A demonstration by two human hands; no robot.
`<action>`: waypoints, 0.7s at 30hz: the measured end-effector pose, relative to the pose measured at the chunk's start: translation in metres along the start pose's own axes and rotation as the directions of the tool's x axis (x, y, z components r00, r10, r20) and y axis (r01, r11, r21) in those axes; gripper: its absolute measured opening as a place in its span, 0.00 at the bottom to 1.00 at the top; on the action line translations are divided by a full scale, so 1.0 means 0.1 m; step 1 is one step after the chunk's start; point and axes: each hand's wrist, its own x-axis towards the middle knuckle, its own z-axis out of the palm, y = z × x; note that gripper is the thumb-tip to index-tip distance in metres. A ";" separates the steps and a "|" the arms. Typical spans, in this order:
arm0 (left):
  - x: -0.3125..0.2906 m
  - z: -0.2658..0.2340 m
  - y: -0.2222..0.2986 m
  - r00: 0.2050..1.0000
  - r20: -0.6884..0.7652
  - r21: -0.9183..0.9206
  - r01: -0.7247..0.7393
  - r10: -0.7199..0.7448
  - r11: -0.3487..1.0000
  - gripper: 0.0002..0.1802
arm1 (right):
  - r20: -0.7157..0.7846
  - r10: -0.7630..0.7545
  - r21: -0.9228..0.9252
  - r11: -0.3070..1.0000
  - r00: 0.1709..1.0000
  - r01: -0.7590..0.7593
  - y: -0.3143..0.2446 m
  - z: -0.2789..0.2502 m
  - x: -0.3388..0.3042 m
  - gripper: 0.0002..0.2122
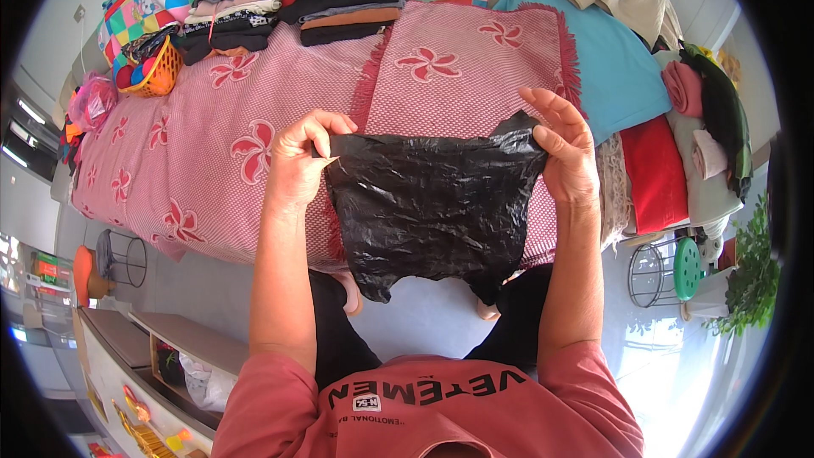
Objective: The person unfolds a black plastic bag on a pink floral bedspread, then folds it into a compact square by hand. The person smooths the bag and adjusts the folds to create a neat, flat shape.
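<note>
A crinkled black plastic bag (pixel 432 203) is stretched between my hands in front of my body, its lower edge hanging over my knees. My left hand (pixel 303 157) pinches the bag's upper left corner between thumb and fingers. At the upper right corner, my right hand (pixel 566 151) grips the plastic under its thumb, with the other fingers raised and partly extended. The bag looks flat, and nothing shows inside it. Behind it lies a pink patterned sofa cover (pixel 314 76) with red flowers and fringed edges.
Two stacks of folded clothes (pixel 352 4) sit on the sofa beside a yellow basket (pixel 157 72) of coloured balls. More clothes and a blue cloth (pixel 606 64) lie at right. A green-topped stool (pixel 687 269) stands right; an open drawer (pixel 191 343) is at lower left.
</note>
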 end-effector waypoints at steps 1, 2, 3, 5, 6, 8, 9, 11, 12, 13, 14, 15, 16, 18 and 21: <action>0.00 0.00 0.00 1.000 0.000 -0.006 0.001 -0.001 1.000 0.18 | 0.038 0.027 0.013 1.000 0.999 -0.027 -0.02 0.02 0.00 0.22; 0.01 -0.01 0.00 1.000 -0.007 -0.016 0.001 -0.001 1.000 0.18 | 0.108 0.048 0.033 0.998 0.993 -0.052 -0.02 -0.04 0.01 0.27; 0.01 -0.03 -0.01 1.000 -0.013 -0.025 0.001 -0.001 1.000 0.18 | 0.121 0.037 0.025 0.999 0.992 -0.040 -0.01 -0.05 0.01 0.27; 0.01 -0.05 -0.02 0.999 -0.039 -0.038 0.006 -0.007 0.999 0.18 | 0.146 0.015 0.012 1.000 0.989 -0.017 -0.01 -0.06 0.00 0.28; 0.00 -0.07 -0.02 0.998 -0.058 -0.041 0.011 -0.013 0.999 0.18 | 0.142 0.009 0.000 1.000 0.990 -0.009 -0.02 -0.05 0.00 0.28; 0.00 -0.07 -0.02 0.997 -0.081 -0.047 0.009 -0.012 0.999 0.18 | 0.135 -0.003 -0.022 1.000 0.991 0.006 -0.04 -0.03 -0.03 0.29; 0.00 -0.06 -0.02 0.996 -0.083 -0.049 0.001 -0.005 0.999 0.18 | 0.142 0.008 -0.014 1.000 0.990 -0.006 -0.04 -0.02 -0.03 0.28; 0.00 -0.05 -0.02 0.997 -0.075 -0.048 -0.009 0.005 0.999 0.19 | 0.157 0.029 0.002 1.000 0.987 -0.030 -0.04 -0.02 -0.03 0.26; 0.00 -0.06 -0.02 0.998 -0.064 -0.048 -0.012 0.009 0.999 0.19 | 0.164 0.071 0.027 0.997 0.984 -0.077 -0.06 0.00 -0.04 0.25; 0.01 -0.06 -0.02 0.999 -0.053 -0.047 -0.015 0.013 0.999 0.19 | 0.172 0.113 0.052 0.991 0.978 -0.124 -0.09 0.02 -0.05 0.24; 0.01 -0.06 -0.02 0.998 -0.054 -0.052 -0.018 0.016 0.998 0.19 | 0.181 0.155 0.075 0.982 0.971 -0.171 -0.11 0.03 -0.06 0.23; 0.00 -0.06 -0.02 0.998 -0.054 -0.053 -0.020 0.017 0.998 0.19 | 0.168 0.177 0.051 0.981 0.970 -0.188 -0.10 0.02 -0.06 0.23; 0.00 -0.07 -0.02 0.998 -0.055 -0.055 -0.022 0.019 0.998 0.19 | 0.153 0.200 0.027 0.978 0.968 -0.206 -0.09 0.01 -0.06 0.22; 0.00 -0.07 -0.01 0.998 -0.047 -0.034 -0.034 0.032 0.999 0.19 | 0.119 0.221 -0.042 0.975 0.968 -0.218 -0.07 -0.02 -0.06 0.21; 0.00 -0.08 -0.02 0.999 -0.034 -0.019 -0.042 0.041 0.999 0.19 | 0.079 0.211 -0.146 0.969 0.974 -0.198 -0.07 -0.04 -0.07 0.18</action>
